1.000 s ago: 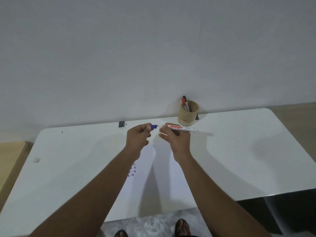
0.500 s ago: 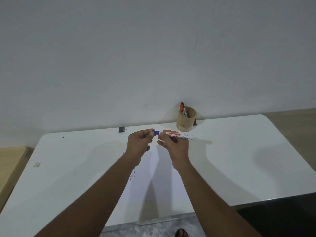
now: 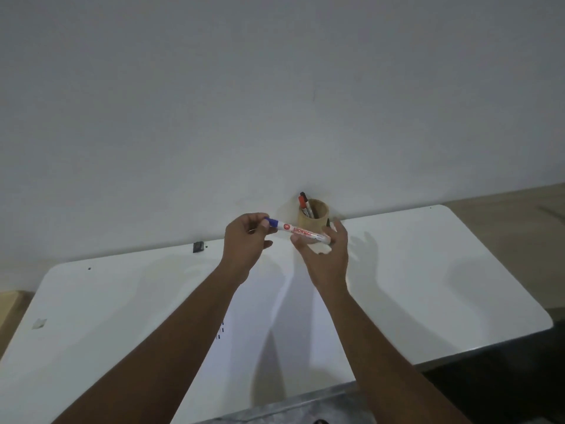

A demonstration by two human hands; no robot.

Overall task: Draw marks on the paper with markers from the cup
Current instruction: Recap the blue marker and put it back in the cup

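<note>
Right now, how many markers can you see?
3, possibly more hidden in the cup: a blue-capped marker held between both hands, and a red-capped marker and a black-capped marker standing in the wooden cup.

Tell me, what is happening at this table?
A person holds a white marker with a blue cap in the air over the white table. The left hand pinches the cap end; the right hand supports the barrel. Behind it, a round wooden cup holds more markers. The white paper shows a few small marks.
</note>
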